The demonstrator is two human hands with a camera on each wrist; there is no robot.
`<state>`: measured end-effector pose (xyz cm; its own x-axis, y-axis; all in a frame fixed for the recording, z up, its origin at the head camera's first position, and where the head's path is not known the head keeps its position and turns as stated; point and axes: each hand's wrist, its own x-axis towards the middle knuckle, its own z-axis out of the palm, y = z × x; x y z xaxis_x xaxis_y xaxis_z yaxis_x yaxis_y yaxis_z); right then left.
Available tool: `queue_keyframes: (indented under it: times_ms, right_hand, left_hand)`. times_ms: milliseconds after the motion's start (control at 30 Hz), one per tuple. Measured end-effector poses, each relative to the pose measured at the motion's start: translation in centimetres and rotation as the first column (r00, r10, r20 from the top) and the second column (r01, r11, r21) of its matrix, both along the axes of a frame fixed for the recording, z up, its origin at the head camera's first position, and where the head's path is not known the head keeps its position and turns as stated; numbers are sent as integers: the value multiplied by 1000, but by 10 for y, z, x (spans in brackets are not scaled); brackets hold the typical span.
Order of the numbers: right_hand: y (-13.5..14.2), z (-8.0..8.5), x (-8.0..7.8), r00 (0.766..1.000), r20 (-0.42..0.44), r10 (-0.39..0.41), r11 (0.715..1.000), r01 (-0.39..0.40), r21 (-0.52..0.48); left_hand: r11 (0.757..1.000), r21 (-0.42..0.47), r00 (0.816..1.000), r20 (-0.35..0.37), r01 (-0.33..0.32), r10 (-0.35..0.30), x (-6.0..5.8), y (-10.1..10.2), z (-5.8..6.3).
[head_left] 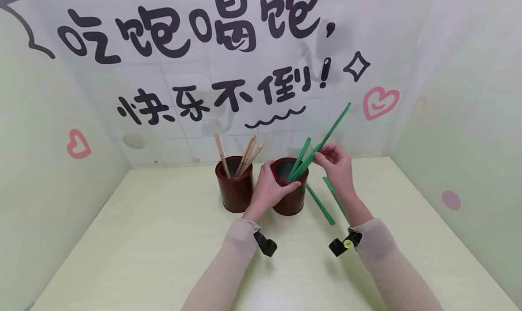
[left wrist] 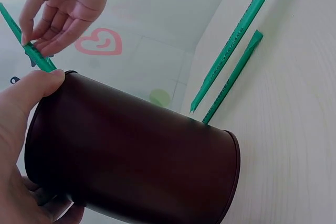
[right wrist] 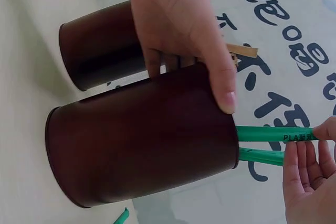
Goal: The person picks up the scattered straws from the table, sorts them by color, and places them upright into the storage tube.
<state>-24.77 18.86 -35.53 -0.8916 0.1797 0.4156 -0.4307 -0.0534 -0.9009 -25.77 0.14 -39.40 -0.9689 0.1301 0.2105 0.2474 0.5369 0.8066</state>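
My left hand [head_left: 267,191] grips a dark red cylindrical pen holder [head_left: 290,203] by its upper part, the thumb near the rim. The holder stands upright on the table. Above its mouth, my right hand [head_left: 339,168] pinches a green wrapped straw [right wrist: 275,133] between thumb and fingertips. That straw has dark print reading "PLA" and reaches down to the holder's mouth. Another green wrapped straw [head_left: 302,153] leans inside the holder. How deep the pinched straw sits cannot be told. Two more green straws [left wrist: 236,40] lie on the table right of the holder.
A second dark red holder [head_left: 236,195] stands close by on the left, with several light brown printed sticks [head_left: 246,155] in it. Behind both rises a white wall [head_left: 183,143] with black lettering. Side walls flank the pale table [head_left: 155,238].
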Motion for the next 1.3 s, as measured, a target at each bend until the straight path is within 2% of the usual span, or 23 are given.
queue_keyframes:
  times_ms: [133, 267, 567, 1067, 1300]
  right_hand:
    - [1, -9, -1, 999, 49, -11, 996, 6, 86]
    - [6, -17, -1, 996, 88, -23, 992, 12, 127]
    - [24, -21, 5, 994, 106, -3, 993, -9, 115]
    - [60, -24, 13, 994, 97, -40, 991, 26, 134]
    - [82, -30, 16, 988, 151, -33, 984, 5, 178]
  left_hand:
    - [1000, 5, 1000, 2, 0, -1, 1, 0, 0]
    - [1000, 7, 1000, 2, 0, 0, 1, 0, 0]
    - [1000, 5, 1000, 12, -14, 14, 2, -1, 1]
    - [1000, 12, 1000, 0, -7, 7, 0, 0, 1]
    - [1000, 15, 1000, 5, -2, 2, -1, 2, 0]
